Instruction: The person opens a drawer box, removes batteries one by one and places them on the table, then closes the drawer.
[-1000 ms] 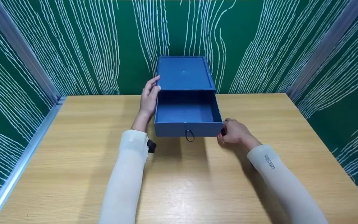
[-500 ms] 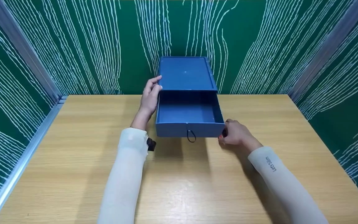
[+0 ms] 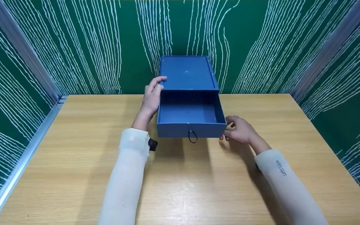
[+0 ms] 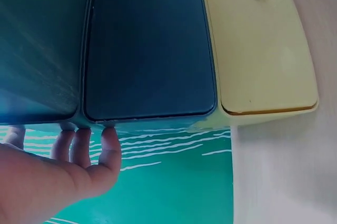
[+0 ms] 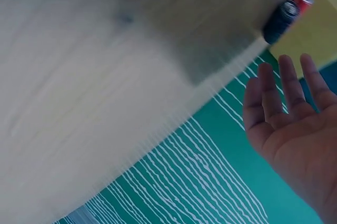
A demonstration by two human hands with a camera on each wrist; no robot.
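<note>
A drawer cabinet stands at the table's back; its blue top drawer, with a black loop pull, is pulled out. My left hand rests against the cabinet's left side, one finger over the top edge. In the left wrist view its fingertips touch that side, beside a dark blue middle drawer and a yellow bottom drawer. Right of the cabinet, my right hand has spread fingers holding nothing. Near it, a dark blue can and a red can stand side by side by the yellow drawer.
The wooden table reaches back to a green wall with white wavy lines. Green side panels and metal corner posts bound it left and right. The open drawer juts out over the table and hides part of the cans in the head view.
My right hand has let go of the dark can and drawn slightly right, its fingers opening. A finger of my left hand has reached farther onto the cabinet top. The drawer stays open.
</note>
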